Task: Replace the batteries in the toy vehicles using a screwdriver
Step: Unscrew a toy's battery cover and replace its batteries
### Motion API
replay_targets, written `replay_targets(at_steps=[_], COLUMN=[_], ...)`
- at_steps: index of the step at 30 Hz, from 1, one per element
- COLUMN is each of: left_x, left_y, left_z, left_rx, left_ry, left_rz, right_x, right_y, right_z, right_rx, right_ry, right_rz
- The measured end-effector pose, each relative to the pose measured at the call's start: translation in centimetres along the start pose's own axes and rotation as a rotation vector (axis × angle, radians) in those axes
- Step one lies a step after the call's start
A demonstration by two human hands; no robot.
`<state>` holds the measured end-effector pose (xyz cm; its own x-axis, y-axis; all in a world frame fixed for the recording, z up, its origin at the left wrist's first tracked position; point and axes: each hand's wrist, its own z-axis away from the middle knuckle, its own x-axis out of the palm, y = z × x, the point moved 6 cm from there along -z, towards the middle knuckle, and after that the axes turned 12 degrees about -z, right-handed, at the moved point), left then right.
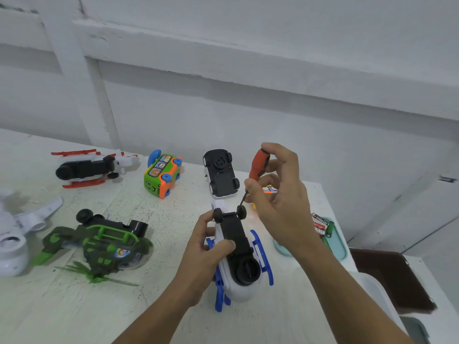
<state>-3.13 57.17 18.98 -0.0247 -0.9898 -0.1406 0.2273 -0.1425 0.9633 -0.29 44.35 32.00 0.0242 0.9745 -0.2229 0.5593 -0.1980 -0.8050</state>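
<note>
Toy helicopter [234,232] with a white body and blue skids lies belly-up on the white table [74,309], its black underside facing up and its small black wheels at the far end. Left of the helicopter a green helicopter [104,244] lies on its side, and farther left, at the picture's edge, a white toy [12,244] is only partly in view. Beyond the helicopter and to the left, a red-and-white helicopter [84,167] lies upside down; nearer in, a green and orange bus [160,176] rests on its side, and straight beyond, a white car [221,175] lies wheels-up. To the right of the helicopter sits a pale teal tray [342,247]. The left hand [206,254] grips the helicopter from its left side, thumb pressed on the black underside. The right hand [280,194] pinches a screwdriver [258,165] by its orange handle, the shaft slanting down to the helicopter's far wheels; whether the tip touches cannot be told. Batteries [321,223] lie in the tray.
</note>
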Motion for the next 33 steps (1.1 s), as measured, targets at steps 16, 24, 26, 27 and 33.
replay_targets(at_steps=[16, 24, 26, 27, 33], left_x=[0.4, 0.4, 0.4, 0.4, 0.5], left_y=[-0.1, 0.3, 0.4, 0.5, 0.4], left_z=[-0.2, -0.2, -0.2, -0.2, -0.1], left_rx=[-0.008, 0.018, 0.024, 0.028, 0.023], left_ry=[-0.005, -0.007, -0.009, -0.011, -0.015], left_rz=[0.020, 0.039, 0.045, 0.049, 0.039], right_x=[-1.4, -2.0, -2.0, -1.9, -1.4], right_y=[-1.5, -1.8, -1.7, -1.7, -1.3], right_z=[-1.2, -1.5, -1.7, -1.7, -2.1], right_rx=[-0.072, -0.110, -0.097, -0.094, 0.028], right_ry=[0.145, 0.164, 0.157, 0.148, 0.084], right_rz=[-0.322, -0.250, -0.251, -0.256, -0.386])
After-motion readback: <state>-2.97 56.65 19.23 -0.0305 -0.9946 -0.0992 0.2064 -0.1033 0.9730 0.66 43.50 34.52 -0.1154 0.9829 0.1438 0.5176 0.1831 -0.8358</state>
